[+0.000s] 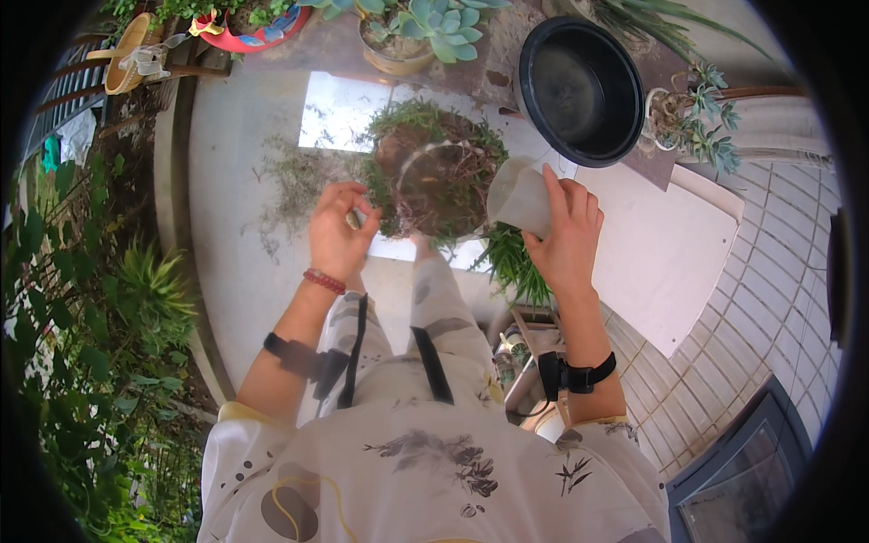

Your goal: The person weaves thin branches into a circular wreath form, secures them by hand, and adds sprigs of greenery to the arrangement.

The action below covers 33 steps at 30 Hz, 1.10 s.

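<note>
My right hand [569, 234] grips a translucent plastic cup [519, 197] by its side, the cup tilted towards the plants. Between my hands stands a round container of trailing green plants [441, 183], with reddish stems and a blurred, see-through round area at its middle. My left hand [343, 227] is at the left edge of this foliage, its thumb and fingertips curled together around a small dark object [353, 219] that I cannot identify. Loose thin plant bits [292, 183] lie on the pale surface left of the plants.
A large black plastic basin [582, 91] stands at the upper right, beside a potted succulent [699, 112]. Another potted succulent [434, 30] is at the top. A spiky green plant [519, 261] is below the cup. A white board [665, 251] lies to the right, and a ledge [175, 203] runs along the left.
</note>
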### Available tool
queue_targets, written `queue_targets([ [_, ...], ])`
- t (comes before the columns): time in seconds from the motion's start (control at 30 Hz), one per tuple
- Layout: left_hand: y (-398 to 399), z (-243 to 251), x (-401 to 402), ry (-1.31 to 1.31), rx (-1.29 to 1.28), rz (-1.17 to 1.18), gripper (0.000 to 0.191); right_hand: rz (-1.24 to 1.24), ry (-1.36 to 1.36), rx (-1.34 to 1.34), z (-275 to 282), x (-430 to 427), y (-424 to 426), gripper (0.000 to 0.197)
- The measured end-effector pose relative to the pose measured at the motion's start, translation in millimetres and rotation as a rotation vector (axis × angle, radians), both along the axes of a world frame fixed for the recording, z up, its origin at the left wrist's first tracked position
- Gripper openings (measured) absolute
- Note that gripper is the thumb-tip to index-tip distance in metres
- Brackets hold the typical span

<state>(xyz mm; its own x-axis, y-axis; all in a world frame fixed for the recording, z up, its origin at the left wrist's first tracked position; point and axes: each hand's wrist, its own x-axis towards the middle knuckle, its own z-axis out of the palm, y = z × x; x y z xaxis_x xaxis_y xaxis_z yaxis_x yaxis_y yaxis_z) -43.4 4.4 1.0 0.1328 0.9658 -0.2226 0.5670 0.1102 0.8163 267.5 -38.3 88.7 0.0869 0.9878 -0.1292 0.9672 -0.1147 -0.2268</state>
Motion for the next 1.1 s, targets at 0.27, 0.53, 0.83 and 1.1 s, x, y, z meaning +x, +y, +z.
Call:
queue_targets([
  [0.27,1.2,-2.2,5.8,0.015,0.057,-0.033,0.015,0.054,-0.078,-0.012,8.3,-3.9,2.3,0.098],
  [0.53,1.2,0.1,10.6,-0.012,0.046,-0.042,0.014,0.017,-0.053,-0.060,20.7,-9.8,5.8,0.102],
  [0.83,5.5,-3.0,9.8,-0.026,0.046,-0.045,0.009,-0.169,0.343,0.032,0.6,41.1,35.6,0.094],
  [1.1,17.5,-4.9,22.3,-0.023,-0.005,-0.012,0.018,-0.363,0.023,0.160,-87.2,153.3,100.7,0.094],
])
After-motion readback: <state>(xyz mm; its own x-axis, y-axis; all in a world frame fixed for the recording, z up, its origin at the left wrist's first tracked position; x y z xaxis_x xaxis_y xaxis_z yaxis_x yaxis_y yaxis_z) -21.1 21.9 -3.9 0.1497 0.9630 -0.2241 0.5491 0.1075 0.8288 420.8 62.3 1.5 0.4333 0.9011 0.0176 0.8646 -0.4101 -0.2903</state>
